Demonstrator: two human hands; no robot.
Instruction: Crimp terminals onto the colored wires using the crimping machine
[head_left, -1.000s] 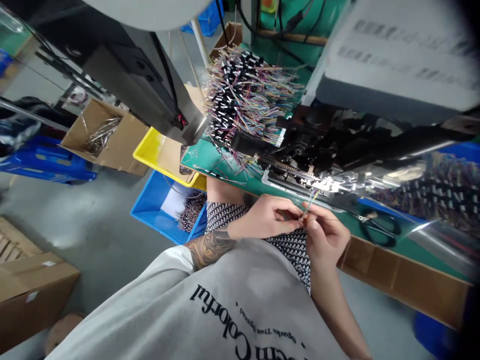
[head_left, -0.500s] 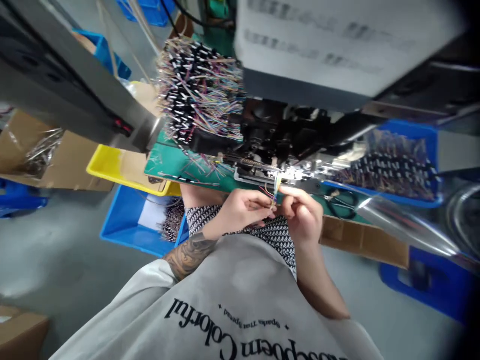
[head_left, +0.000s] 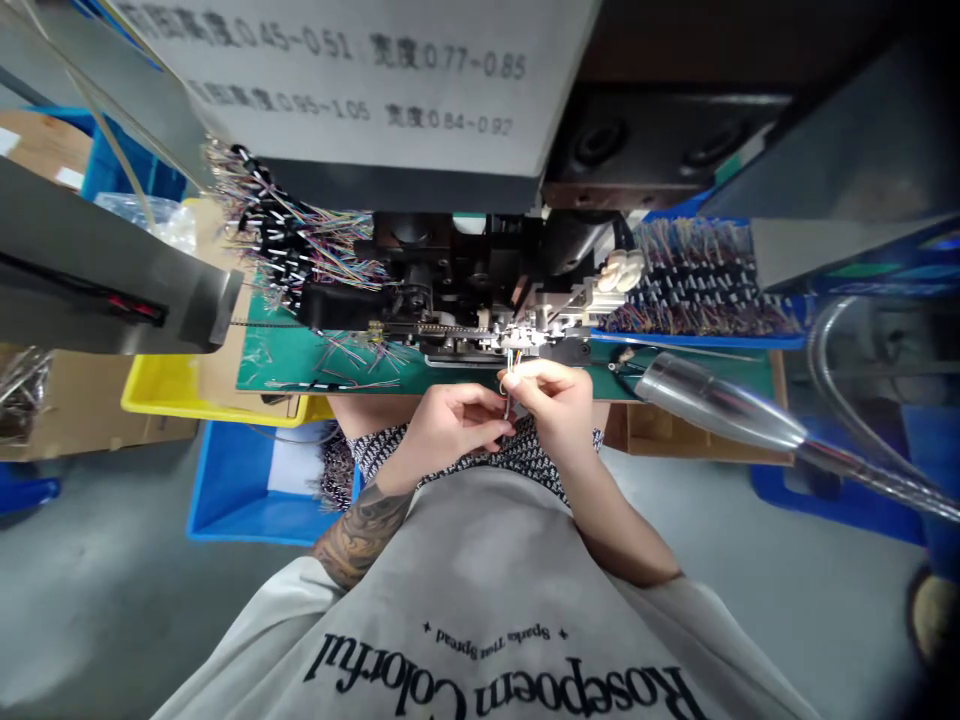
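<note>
My left hand (head_left: 459, 425) is closed, its thumb and fingers pinching the lower part of a thin multi-wire cable (head_left: 508, 403). Higher up, the thumb and forefinger of my right hand (head_left: 553, 398) grip the coloured wires of the same cable. Those wire ends reach the bright metal working head of a crimping machine (head_left: 517, 335), and whether they touch it I cannot tell. On the left, a heap of cables (head_left: 289, 235) with loose coloured ends lies beside the machine. A few more wires (head_left: 360, 350) are scattered on the green bench top (head_left: 409, 375).
A blue bin of bundled cables (head_left: 697, 280) stands on the right, near a metal gooseneck lamp (head_left: 720, 405). A yellow tray (head_left: 202, 395) and a blue bin (head_left: 225, 490) are at the left. A labelled machine housing (head_left: 360, 90) hangs above the hands.
My view has shifted, bringing the labelled housing closer overhead. My right hand's fingers have moved closer around the wires, which now point into the metal head. My left hand keeps its pinch.
</note>
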